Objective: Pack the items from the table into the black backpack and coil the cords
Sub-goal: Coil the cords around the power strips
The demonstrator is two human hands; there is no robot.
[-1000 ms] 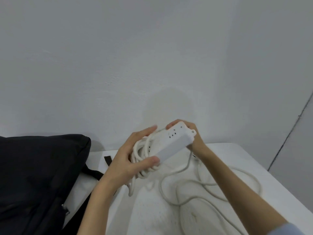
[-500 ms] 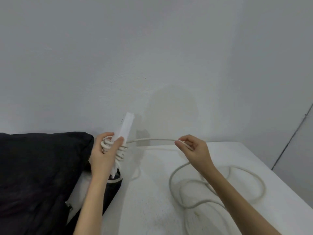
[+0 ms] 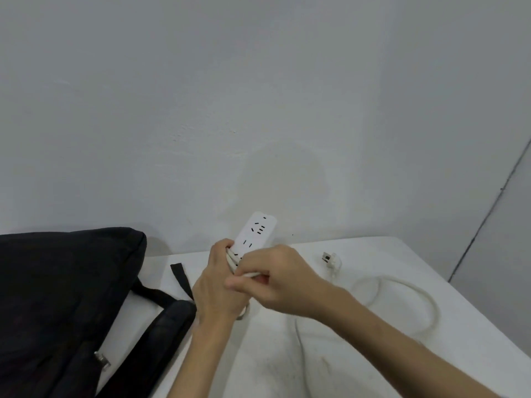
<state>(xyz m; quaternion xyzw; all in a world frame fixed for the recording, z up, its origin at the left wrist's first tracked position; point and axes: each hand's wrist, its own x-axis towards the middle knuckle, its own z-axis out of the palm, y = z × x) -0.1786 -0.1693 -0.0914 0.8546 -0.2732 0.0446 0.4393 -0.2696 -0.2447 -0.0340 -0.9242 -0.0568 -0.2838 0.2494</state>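
A plain pale grey wall (image 3: 201, 110) fills most of the view, with a faint darker patch low down; a white table (image 3: 373, 354) stands against it. At the right a second wall (image 3: 517, 239) meets it along a dark slanting line.

- The table (image 3: 359, 363) runs out in front of me and ends against the wall (image 3: 258, 96) behind it.
- The backpack (image 3: 57, 297) lies on the table's left side, well left of my hands, and its strap (image 3: 169, 317) reaches right to just beside my left wrist.
- My left hand (image 3: 214, 288) holds the power strip (image 3: 254, 234) above the table's middle; the strip sticks up behind it toward the wall.
- My right hand (image 3: 275, 280) is just right of the left, touching it, pinching the cord (image 3: 402, 294) against the strip.
- The loose cord loops on the table to the right of my right forearm.
- The plug (image 3: 330, 259) lies on the table behind that loop, right of my hands.
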